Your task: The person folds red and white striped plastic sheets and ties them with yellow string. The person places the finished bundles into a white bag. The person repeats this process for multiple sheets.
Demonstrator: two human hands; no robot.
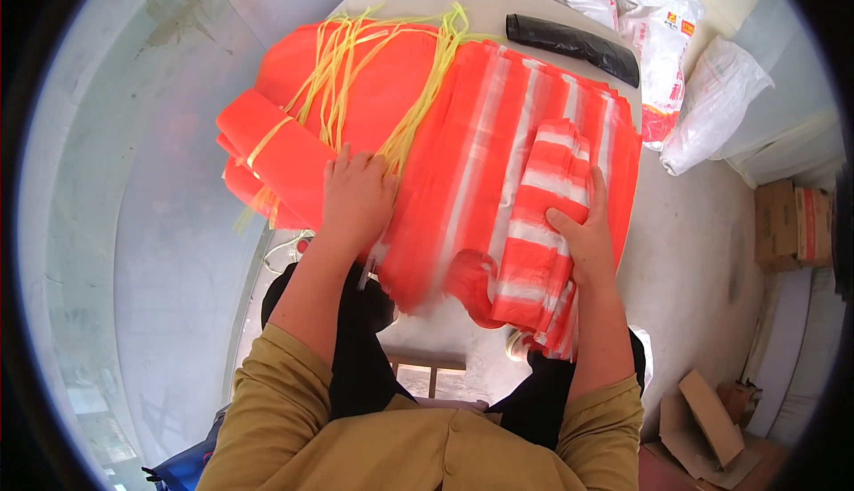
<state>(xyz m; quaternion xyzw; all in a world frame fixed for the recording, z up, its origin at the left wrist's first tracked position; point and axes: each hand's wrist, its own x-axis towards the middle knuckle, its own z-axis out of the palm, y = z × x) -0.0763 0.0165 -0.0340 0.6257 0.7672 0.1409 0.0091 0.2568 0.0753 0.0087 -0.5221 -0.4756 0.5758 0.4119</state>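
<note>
A stack of red plastic sheets with white stripes (463, 162), perhaps bags, lies across the table in front of me. On top of its right part, a folded striped bundle (544, 215) slants toward me. My right hand (585, 237) is closed on the bundle's right edge, thumb on top. Loose yellow tie strips (418, 122) trail over plain red sheets (382, 73) on the left. My left hand (360, 193) rests there, its fingers curled down onto the strips' near ends. Beside it lies a red folded bundle (294, 153) tied with a yellow strip.
A black rolled plastic bag (574, 46) lies at the table's far right. White printed sacks (654, 55) are heaped beyond that edge. Cardboard boxes (792, 224) stand at the right wall, with flattened cardboard (703, 429) lower right. A low wooden stool (431, 365) shows below the table.
</note>
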